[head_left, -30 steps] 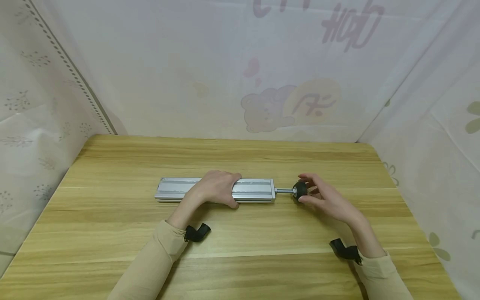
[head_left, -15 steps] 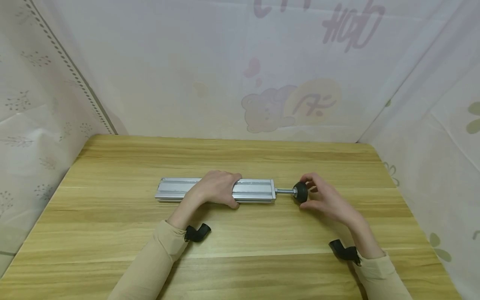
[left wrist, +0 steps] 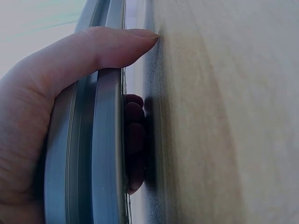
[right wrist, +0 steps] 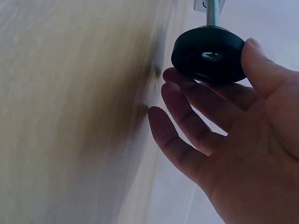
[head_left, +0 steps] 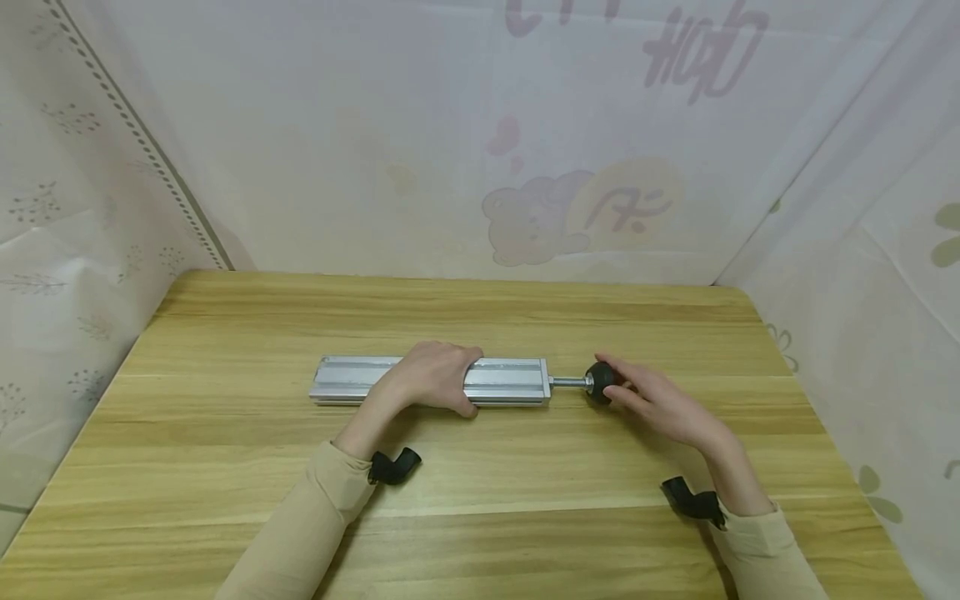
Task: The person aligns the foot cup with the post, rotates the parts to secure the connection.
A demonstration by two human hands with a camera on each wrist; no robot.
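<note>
A silver aluminium profile point(head_left: 506, 377) lies lengthwise across the table. My left hand point(head_left: 433, 377) grips it from above near its middle; in the left wrist view the thumb point(left wrist: 117, 46) crosses the near side and the other fingertips show past the far edge. From the profile's right end plate sticks a threaded rod point(head_left: 567, 382), which ends in a round black levelling foot point(head_left: 599, 383). My right hand point(head_left: 663, 402) pinches the foot's rim between thumb and fingers. In the right wrist view the foot's hollow underside point(right wrist: 210, 58) faces the palm, and the lower fingers stay off it.
The wood-grain table point(head_left: 480, 500) runs back to a pale printed cloth point(head_left: 375, 150), with more cloth at both sides. A black curved mount point(head_left: 395, 465) sits on the left wrist, another black mount point(head_left: 692, 502) on the right.
The right hand's fingers and thumb have shifted around the levelling foot, spreading off its rim half a second ago and now closing on it again. The left hand and profile stay put.
</note>
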